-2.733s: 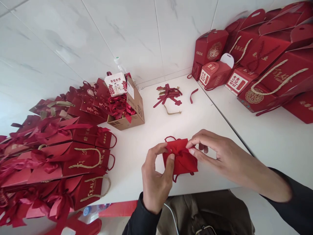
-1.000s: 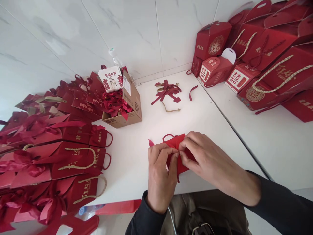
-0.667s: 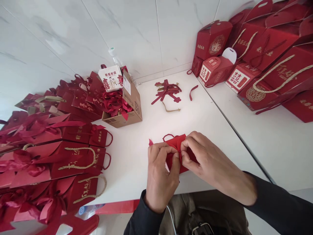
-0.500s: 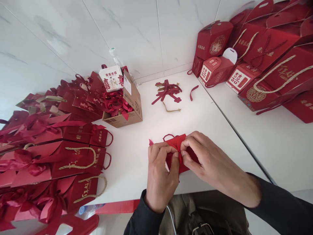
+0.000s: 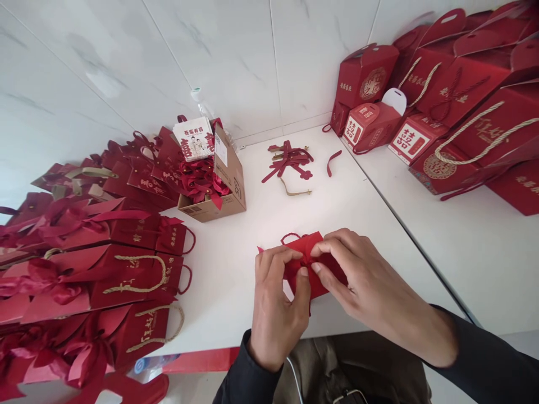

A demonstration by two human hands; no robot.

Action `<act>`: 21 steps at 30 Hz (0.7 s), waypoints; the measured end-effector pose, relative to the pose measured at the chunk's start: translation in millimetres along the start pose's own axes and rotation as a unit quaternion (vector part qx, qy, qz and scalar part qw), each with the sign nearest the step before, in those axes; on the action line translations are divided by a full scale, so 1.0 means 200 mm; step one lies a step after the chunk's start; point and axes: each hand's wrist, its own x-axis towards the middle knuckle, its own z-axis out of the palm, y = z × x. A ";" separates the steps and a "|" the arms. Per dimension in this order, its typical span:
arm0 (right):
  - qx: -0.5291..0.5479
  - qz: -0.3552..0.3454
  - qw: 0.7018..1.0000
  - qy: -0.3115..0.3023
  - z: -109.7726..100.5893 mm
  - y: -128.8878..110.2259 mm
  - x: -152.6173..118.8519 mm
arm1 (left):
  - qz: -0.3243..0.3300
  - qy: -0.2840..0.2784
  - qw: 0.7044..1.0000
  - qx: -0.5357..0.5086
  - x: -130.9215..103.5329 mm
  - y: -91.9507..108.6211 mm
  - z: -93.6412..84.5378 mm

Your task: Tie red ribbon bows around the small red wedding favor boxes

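Note:
A small red gift box (image 5: 314, 286) rests on the white table in front of me, with a twisted red cord handle (image 5: 290, 235) at its far side. My left hand (image 5: 280, 297) is closed at the box's top, thumb and forefinger bent around its middle. From the other side my right hand (image 5: 353, 275) meets it, also in a pinch. Red ribbon (image 5: 307, 261) seems to lie between the fingertips, mostly covered by them. One bright pink ribbon end (image 5: 260, 249) sticks out beyond my left hand. Much of the box's right side is hidden under my right hand.
Rows of red gift boxes with bows (image 5: 88, 275) fill the left. A cardboard box (image 5: 229, 205) of ribbon bows and cards stands behind. Loose dark-red straps (image 5: 290, 160) lie farther back. More red boxes (image 5: 467, 84) are stacked at right, past a table seam (image 5: 404, 216).
The fingertips have parted slightly at the box's top, showing a dark spot between them. Both hands stay at the same place on the box. The view has tilted a little.

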 end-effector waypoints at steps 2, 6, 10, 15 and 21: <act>-0.011 -0.012 1.000 -0.006 0.00 0.00 0.00 | 0.011 -0.003 1.000 0.010 0.00 0.00 0.00; -0.012 0.006 1.000 0.007 0.01 0.00 -0.01 | 0.002 0.007 1.000 0.017 0.00 0.00 0.01; 0.002 0.029 0.999 0.029 0.00 0.00 -0.02 | -0.006 0.006 1.000 0.011 0.00 0.00 0.01; -0.009 -0.021 1.000 0.003 0.00 0.01 0.00 | 0.013 -0.002 1.000 0.019 0.00 0.00 0.01; 0.027 0.046 0.998 0.034 -0.02 0.01 -0.01 | 0.015 0.019 0.999 0.025 -0.01 -0.01 0.01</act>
